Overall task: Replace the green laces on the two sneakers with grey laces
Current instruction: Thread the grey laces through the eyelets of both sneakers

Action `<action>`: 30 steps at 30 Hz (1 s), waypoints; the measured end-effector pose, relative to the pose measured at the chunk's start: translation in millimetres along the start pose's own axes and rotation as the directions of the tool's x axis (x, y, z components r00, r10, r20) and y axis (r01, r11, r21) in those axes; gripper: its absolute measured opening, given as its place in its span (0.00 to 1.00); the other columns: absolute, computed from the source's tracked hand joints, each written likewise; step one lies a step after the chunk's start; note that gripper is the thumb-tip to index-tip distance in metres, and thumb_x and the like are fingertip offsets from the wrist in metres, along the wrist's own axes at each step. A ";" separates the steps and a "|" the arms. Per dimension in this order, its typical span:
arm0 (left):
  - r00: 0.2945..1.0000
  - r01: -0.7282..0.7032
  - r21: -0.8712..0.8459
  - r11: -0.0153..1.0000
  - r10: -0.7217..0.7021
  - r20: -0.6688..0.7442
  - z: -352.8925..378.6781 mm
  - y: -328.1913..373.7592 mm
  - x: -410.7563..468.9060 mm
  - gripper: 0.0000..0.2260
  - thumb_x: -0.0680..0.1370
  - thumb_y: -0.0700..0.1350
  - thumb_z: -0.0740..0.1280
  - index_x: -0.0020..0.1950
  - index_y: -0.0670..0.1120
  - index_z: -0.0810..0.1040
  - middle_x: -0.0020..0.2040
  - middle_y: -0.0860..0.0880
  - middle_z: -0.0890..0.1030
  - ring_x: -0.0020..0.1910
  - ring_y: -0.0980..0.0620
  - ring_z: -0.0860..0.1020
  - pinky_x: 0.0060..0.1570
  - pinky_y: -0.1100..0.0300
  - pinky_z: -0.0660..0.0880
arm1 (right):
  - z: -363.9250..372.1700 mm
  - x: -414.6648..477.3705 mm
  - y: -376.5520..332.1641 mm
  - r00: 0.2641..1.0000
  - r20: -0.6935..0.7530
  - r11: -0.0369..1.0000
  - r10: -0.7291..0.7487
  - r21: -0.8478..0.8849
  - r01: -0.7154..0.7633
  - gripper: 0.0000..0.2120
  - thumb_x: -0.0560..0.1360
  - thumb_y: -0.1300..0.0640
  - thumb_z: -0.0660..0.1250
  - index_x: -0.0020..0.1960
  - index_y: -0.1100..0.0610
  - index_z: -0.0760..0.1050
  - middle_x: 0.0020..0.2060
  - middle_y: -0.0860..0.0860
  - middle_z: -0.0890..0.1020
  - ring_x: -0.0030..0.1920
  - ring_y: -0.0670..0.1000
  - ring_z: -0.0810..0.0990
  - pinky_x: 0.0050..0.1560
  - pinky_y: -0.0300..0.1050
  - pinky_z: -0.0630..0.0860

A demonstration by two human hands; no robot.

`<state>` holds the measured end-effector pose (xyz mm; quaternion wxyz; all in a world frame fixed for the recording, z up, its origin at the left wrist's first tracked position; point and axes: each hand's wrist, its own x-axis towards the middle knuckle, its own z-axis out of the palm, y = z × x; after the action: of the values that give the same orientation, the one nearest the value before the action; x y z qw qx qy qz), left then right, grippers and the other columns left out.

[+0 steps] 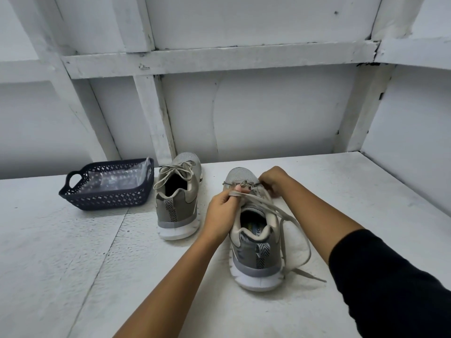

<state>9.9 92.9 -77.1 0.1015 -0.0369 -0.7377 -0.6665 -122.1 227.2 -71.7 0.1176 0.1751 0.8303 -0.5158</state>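
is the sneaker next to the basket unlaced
No, the sneaker beside the basket has its lace threaded and tied in a bow.

I see 2 grey sneakers with white soles, both upright, heels toward me. The left sneaker (179, 198) stands just beside the other, its pale lace (171, 170) tied in a bow. The right sneaker (253, 240) has a grey lace (308, 274) threaded only near the toe, its loose ends trailing down the right side past the heel.

Looks like a plain workshop or storage corner: rough white-painted wooden wall framing (219, 60), patchy white-painted board worktop (73, 264).
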 end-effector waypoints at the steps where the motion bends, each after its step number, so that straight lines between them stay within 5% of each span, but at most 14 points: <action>1: 1.000 0.006 -0.005 1.000 -0.006 0.002 -0.1 0.1 -0.5 0.12 0.81 0.45 0.60 0.45 0.48 0.82 0.43 0.52 0.83 0.43 0.66 0.79 0.48 0.70 0.73 | 1.0 2.2 -1.7 1.000 -0.005 1.000 -0.015 -0.021 0.015 0.14 0.72 0.69 0.64 0.31 0.59 0.66 0.30 0.56 0.70 0.29 0.52 0.68 0.30 0.41 0.66; 7: 0.998 0.055 0.047 0.997 -0.055 -0.005 -1.4 -2.0 -0.5 0.13 0.81 0.47 0.61 0.42 0.51 0.83 0.42 0.48 0.84 0.47 0.53 0.80 0.53 0.57 0.74 | 11.3 9.7 -18.8 0.980 -0.107 0.984 -0.169 -0.071 0.162 0.14 0.70 0.68 0.64 0.32 0.58 0.62 0.28 0.53 0.65 0.34 0.54 0.66 0.28 0.39 0.61; 11: 0.998 0.056 0.008 0.998 -0.056 0.008 -0.6 4.4 -3.3 0.13 0.81 0.44 0.60 0.42 0.46 0.82 0.37 0.52 0.82 0.37 0.63 0.80 0.41 0.69 0.74 | 18.3 10.3 -30.9 0.946 -0.041 0.943 -0.321 -0.108 0.315 0.06 0.72 0.64 0.68 0.41 0.67 0.79 0.40 0.60 0.81 0.44 0.55 0.76 0.42 0.44 0.70; 14: 0.997 0.077 -0.039 0.996 -0.076 0.029 -0.1 5.9 -4.0 0.13 0.81 0.41 0.59 0.45 0.40 0.81 0.36 0.52 0.81 0.33 0.66 0.79 0.36 0.75 0.72 | 21.7 4.5 -34.2 0.904 0.009 0.899 -0.426 -0.102 0.425 0.09 0.75 0.63 0.65 0.50 0.66 0.82 0.50 0.59 0.83 0.46 0.49 0.75 0.44 0.38 0.69; 18: 0.995 0.092 -0.061 0.994 -0.090 0.033 0.5 4.8 -2.9 0.13 0.81 0.42 0.59 0.46 0.39 0.81 0.39 0.49 0.82 0.35 0.66 0.79 0.38 0.74 0.72 | 21.5 -6.3 -35.6 0.842 0.054 0.840 -0.536 -0.065 0.539 0.09 0.76 0.61 0.64 0.50 0.65 0.81 0.42 0.54 0.80 0.44 0.48 0.74 0.36 0.31 0.67; 23: 0.996 0.081 0.000 0.997 -0.081 0.033 -0.5 3.9 -0.2 0.14 0.81 0.44 0.59 0.46 0.40 0.82 0.39 0.49 0.82 0.36 0.65 0.79 0.38 0.74 0.72 | 18.3 -35.5 -44.2 0.732 0.204 0.750 -0.650 0.016 0.662 0.05 0.76 0.60 0.65 0.46 0.60 0.79 0.35 0.50 0.78 0.38 0.46 0.73 0.40 0.36 0.69; 30: 0.997 0.069 0.099 0.993 -0.071 0.015 -1.9 2.4 0.6 0.12 0.80 0.52 0.61 0.45 0.51 0.83 0.43 0.52 0.84 0.48 0.56 0.80 0.49 0.66 0.74 | -27.3 -68.4 -22.1 0.719 0.278 0.735 -0.637 -0.064 0.675 0.07 0.76 0.60 0.67 0.48 0.63 0.81 0.37 0.52 0.80 0.37 0.44 0.75 0.40 0.31 0.72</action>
<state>10.0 91.2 -74.5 0.0730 -0.0123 -0.7715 -0.6319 -69.3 231.1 -16.0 0.0389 -0.2043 0.8566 -0.4721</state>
